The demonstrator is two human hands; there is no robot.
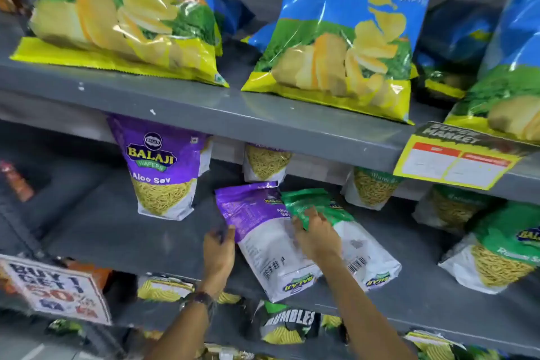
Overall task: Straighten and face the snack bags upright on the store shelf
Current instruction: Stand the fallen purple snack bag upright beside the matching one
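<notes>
The left hand (218,245) has its fingers curled around the left edge of a purple snack bag (263,237), thumb on the printed back. The right hand (314,232) pinches the crumpled top of a green snack bag (347,231), fingers closed on the foil. Both bags lie tilted back-side up on the middle shelf (146,231), barcodes and upside-down logos toward the shelf's front lip; the green one is just right of the purple one and seems to overlap its edge, though motion blur makes that hard to confirm.

Left of the purple bag, farther back on the same shelf, an Aloo Sev bag (163,172) stands upright, face forward. Behind the purple bag another upright bag (264,165) shows under the upper shelf's edge. To the right of the green bag, more green-topped bags (502,254) lean at angles. Above, large blue chip bags (347,32) rest on the upper shelf, with a yellow price tag (455,161) clipped to its edge at right.
</notes>
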